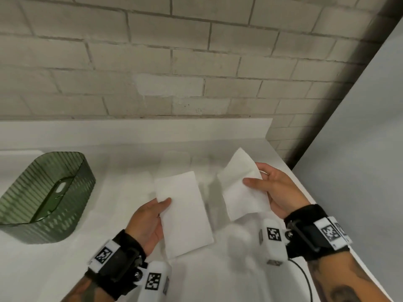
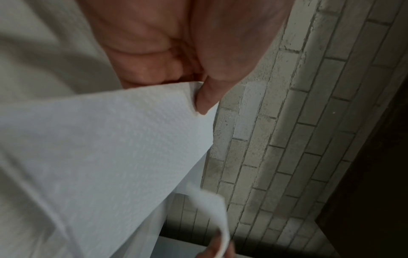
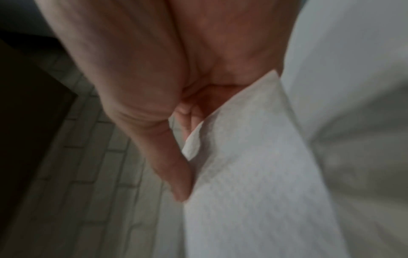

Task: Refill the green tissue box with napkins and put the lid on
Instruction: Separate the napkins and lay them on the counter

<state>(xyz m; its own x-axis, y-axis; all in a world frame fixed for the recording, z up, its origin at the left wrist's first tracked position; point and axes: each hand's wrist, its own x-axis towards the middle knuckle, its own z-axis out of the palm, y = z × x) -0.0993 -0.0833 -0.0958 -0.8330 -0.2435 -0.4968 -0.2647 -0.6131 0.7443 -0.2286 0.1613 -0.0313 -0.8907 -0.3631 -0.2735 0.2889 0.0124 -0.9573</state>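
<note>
Desk (image 1: 65, 269): a smooth white surface is carrying the box at the left, with a pale brick wall (image 1: 152, 62) running along its far edge.
Green tissue box (image 1: 43, 227): translucent ribbed plastic with rounded corners is standing open-topped at the left of the desk, well apart from both hands; it is judged rigid and light, best gripped by its side walls. No lid is being seen apart from it.
Left napkin (image 1: 185, 214): a folded white rectangle, embossed and soft, is being pinched at its left edge by the left hand (image 1: 148, 223), thumb on top.
Right napkin (image 1: 242, 188): similar paper, its far corner bending, is being clamped by the right hand (image 1: 277, 190). Both are judged featherlight, limp and easily creased, so edge pinches are suiting them.
</note>
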